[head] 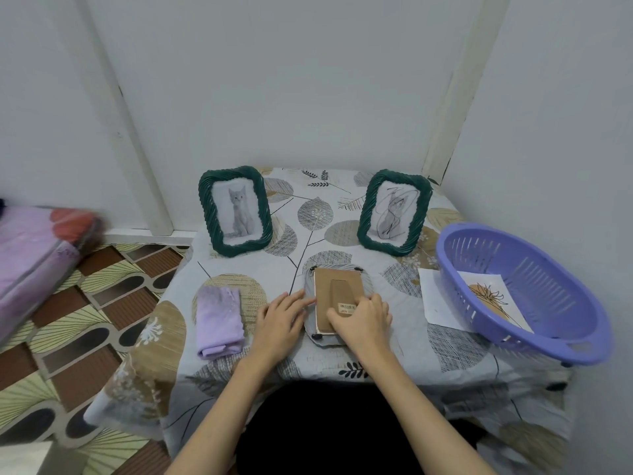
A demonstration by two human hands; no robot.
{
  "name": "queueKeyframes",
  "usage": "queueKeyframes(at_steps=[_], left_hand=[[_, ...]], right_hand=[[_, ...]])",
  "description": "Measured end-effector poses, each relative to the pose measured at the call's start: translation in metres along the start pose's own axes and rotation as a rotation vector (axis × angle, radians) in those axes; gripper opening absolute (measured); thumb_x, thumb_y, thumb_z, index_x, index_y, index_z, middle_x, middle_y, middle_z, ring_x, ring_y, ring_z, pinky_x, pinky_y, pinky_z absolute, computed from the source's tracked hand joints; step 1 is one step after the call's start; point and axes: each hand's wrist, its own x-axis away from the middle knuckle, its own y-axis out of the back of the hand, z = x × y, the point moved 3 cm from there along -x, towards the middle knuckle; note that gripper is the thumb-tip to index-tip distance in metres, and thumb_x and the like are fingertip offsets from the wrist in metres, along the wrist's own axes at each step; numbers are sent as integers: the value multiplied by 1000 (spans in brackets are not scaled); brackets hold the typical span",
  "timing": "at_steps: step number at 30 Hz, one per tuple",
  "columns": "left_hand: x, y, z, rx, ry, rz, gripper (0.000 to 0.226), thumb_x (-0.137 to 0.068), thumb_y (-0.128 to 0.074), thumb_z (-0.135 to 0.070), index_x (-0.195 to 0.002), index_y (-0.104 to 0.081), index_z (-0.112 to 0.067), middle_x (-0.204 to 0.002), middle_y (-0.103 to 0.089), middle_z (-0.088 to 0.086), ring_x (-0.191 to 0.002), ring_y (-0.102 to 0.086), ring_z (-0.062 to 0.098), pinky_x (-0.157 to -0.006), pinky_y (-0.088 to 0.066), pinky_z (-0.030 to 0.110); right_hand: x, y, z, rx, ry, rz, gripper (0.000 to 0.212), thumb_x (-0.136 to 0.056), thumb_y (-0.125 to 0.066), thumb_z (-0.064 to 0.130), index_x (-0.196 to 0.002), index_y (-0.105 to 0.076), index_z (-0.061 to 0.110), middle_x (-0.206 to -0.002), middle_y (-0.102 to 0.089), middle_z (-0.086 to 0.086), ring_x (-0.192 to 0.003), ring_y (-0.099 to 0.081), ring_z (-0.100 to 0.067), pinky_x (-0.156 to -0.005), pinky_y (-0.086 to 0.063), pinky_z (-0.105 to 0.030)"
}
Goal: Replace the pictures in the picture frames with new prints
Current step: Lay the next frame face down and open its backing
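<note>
A picture frame lies face down in the middle of the table, its brown cardboard backing and stand facing up. My left hand rests flat at its left edge, fingertips touching the frame. My right hand covers the backing's lower right part, fingers curled on it. Two green wavy frames stand at the back: the left frame holds a clean grey cat picture, the right frame a scribbled-over cat picture. A print with an orange shape lies inside the purple basket, and a white sheet lies partly under it.
The purple plastic basket stands at the table's right edge against the wall. A folded lilac cloth lies left of my hands. The table has a leaf-patterned cover. A pink bundle sits on the floor at left.
</note>
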Motion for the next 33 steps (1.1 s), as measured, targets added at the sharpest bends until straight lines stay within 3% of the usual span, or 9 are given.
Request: queueKeyframes(at_steps=[4, 19, 22, 24, 26, 28, 29, 31, 33], left_hand=[[2, 0, -1, -18, 0, 19, 77, -70, 2, -64, -131, -41, -46, -148, -30, -20, -140, -18, 7, -103, -11, 26], [4, 1, -5, -135, -27, 49, 84, -68, 5, -65, -135, -38, -41, -156, -10, -11, -144, -4, 14, -113, -7, 34], [1, 6, -15, 79, -36, 8, 70, -81, -10, -60, -128, -50, -28, -152, -26, -8, -144, -9, 15, -116, -5, 36], [-3, 13, -27, 423, 16, 12, 50, -89, -31, -46, -119, -56, -16, -133, -52, 0, -133, -36, 16, -114, -18, 33], [-3, 22, -41, 762, 38, 21, 28, -95, -47, -23, -116, -55, -6, -106, -64, 4, -102, -58, 9, -95, -40, 17], [-3, 28, -51, 913, 24, 35, 25, -94, -49, -8, -118, -54, -5, -93, -66, 9, -80, -62, -1, -74, -44, 8], [-5, 29, -53, 924, 8, 47, 25, -93, -49, -7, -118, -54, -7, -90, -67, 9, -76, -62, -3, -72, -44, 8], [-7, 28, -57, 932, -13, 86, 25, -94, -49, -12, -118, -55, -14, -93, -69, 8, -84, -64, 1, -78, -45, 12], [-10, 25, -56, 870, -19, 77, 26, -96, -46, -21, -120, -55, -19, -110, -66, 4, -103, -61, 9, -89, -43, 18]], right_hand=[[0, 0, 0, -38, -15, 2, 59, -75, -58, 47, -116, -55, 4, -119, -51, -11, -115, -43, -29, -97, -34, -37], [8, 0, -6, -266, 55, -86, 54, -73, -65, 37, -116, -54, 6, -122, -53, -5, -114, -46, -23, -99, -37, -34], [10, 3, -7, -362, 114, -127, 52, -73, -70, 30, -115, -54, 4, -121, -53, -6, -115, -49, -20, -100, -37, -29], [9, 7, -6, -408, 151, -156, 51, -72, -73, 28, -114, -55, 4, -118, -54, -5, -111, -51, -19, -96, -36, -23], [8, 13, -4, -456, 182, -176, 53, -70, -72, 31, -113, -55, 5, -115, -53, -5, -108, -52, -16, -93, -36, -19], [7, 20, -4, -488, 237, -192, 59, -70, -71, 32, -121, -52, 7, -119, -50, -2, -112, -48, -12, -95, -36, -18], [7, 23, -5, -489, 265, -183, 62, -73, -71, 28, -128, -49, 11, -123, -46, 1, -115, -44, -8, -97, -33, -16], [6, 26, -9, -473, 286, -154, 62, -77, -70, 24, -134, -46, 20, -133, -38, 3, -123, -37, -6, -100, -29, -14], [5, 29, -16, -462, 259, -142, 54, -78, -69, 24, -130, -53, 24, -142, -36, -2, -131, -34, -13, -106, -30, -23]])
